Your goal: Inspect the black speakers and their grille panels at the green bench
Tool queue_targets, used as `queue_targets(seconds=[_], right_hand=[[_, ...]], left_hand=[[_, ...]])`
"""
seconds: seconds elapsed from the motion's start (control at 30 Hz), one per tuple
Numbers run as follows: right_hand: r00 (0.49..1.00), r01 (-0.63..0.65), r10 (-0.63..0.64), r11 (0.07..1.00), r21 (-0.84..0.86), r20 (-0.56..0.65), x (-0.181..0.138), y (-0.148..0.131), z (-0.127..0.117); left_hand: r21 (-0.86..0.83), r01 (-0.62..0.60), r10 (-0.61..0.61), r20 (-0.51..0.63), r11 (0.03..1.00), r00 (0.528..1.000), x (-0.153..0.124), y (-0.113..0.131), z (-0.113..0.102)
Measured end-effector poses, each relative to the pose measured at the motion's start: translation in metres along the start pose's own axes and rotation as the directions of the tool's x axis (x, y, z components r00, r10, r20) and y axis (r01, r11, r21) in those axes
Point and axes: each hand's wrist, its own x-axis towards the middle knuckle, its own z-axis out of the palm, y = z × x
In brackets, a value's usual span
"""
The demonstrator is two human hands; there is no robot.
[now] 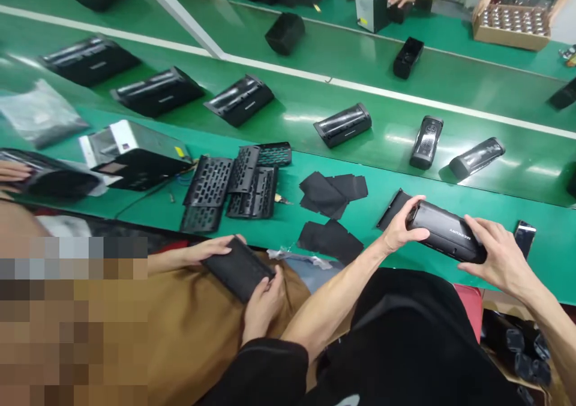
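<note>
Between my two hands is a black speaker housing (443,229) with light lettering on its side, tilted above the edge of the green bench. My left hand (405,220) grips its left end, thumb along the near side. Around the right end, the fingers and thumb of my right hand (495,250) are closed. A flat black panel (392,209) lies on the bench just beyond my left hand. To the right of my right hand lies a phone (525,235) with a dark screen.
A co-worker at my left holds a black panel (238,268). Perforated grilles (209,181) and black fabric sheets (333,191) lie on the bench. Several black housings (344,125) stand along the green conveyor (288,103). Across it, a person holds a cardboard box (510,40). A metal-cased device (135,154) stands left.
</note>
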Motion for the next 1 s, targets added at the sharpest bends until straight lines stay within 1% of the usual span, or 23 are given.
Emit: queue_targets(seconds=[0.03,0.07,0.13,0.2,0.23,0.27,0.37,0.43,0.53,0.6,0.67,0.77,0.87,0.93,1.0], right_hand=[[0.998,-0.055,0.057,0.992,0.111,-0.022,-0.005,0.004,0.004],[0.991,-0.123,0.133,0.965,0.233,-0.028,-0.01,0.007,0.007],[0.956,-0.264,0.293,0.846,0.462,0.01,-0.023,0.013,0.015],[0.926,-0.335,0.368,0.712,0.617,0.079,-0.034,0.014,0.022],[0.919,-0.342,0.384,0.669,0.66,0.087,-0.039,0.013,0.025],[0.915,-0.337,0.396,0.648,0.683,0.076,-0.042,0.01,0.027],[0.901,-0.326,0.432,0.64,0.696,0.025,-0.045,0.001,0.031],[0.877,-0.357,0.479,0.599,0.717,0.037,-0.044,0.0,0.034],[0.806,-0.441,0.577,0.435,0.785,0.134,-0.042,0.005,0.043],[0.766,-0.487,0.608,0.336,0.806,0.21,-0.042,0.01,0.049],[0.747,-0.513,0.613,0.287,0.809,0.256,-0.044,0.015,0.054],[0.711,-0.548,0.623,0.2,0.812,0.326,-0.046,0.021,0.06],[0.646,-0.617,0.61,0.062,0.785,0.459,-0.047,0.028,0.064],[0.598,-0.659,0.588,-0.026,0.752,0.544,-0.048,0.031,0.066],[0.566,-0.676,0.57,-0.092,0.731,0.595,-0.051,0.031,0.069]], left_hand=[[-0.012,-0.008,0.008,-0.024,1.0,1.0,-0.003,-0.003,0.001],[-0.026,-0.015,0.014,-0.048,1.0,0.999,-0.007,-0.005,0.001],[-0.045,-0.019,0.015,-0.078,0.999,0.997,-0.013,-0.008,0.0],[-0.061,-0.014,0.008,-0.09,0.998,0.996,-0.017,-0.009,-0.002],[-0.068,-0.008,0.002,-0.089,0.998,0.996,-0.018,-0.008,-0.003],[-0.075,-0.003,-0.004,-0.084,0.997,0.996,-0.019,-0.008,-0.004],[-0.084,0.009,-0.016,-0.08,0.996,0.997,-0.019,-0.008,-0.004],[-0.068,0.034,-0.041,-0.094,0.997,0.995,-0.017,-0.01,-0.001],[-0.066,0.129,-0.138,-0.155,0.989,0.978,-0.015,-0.02,0.004],[-0.078,0.211,-0.222,-0.176,0.974,0.959,-0.015,-0.028,0.006],[-0.084,0.272,-0.283,-0.165,0.959,0.945,-0.016,-0.037,0.005],[-0.076,0.327,-0.334,-0.122,0.942,0.935,-0.017,-0.045,-0.002],[0.01,0.378,-0.375,-0.098,0.926,0.922,-0.014,-0.047,-0.008],[0.11,0.407,-0.392,-0.133,0.907,0.91,-0.01,-0.046,-0.008],[0.178,0.431,-0.401,-0.182,0.884,0.898,-0.004,-0.045,-0.005]])
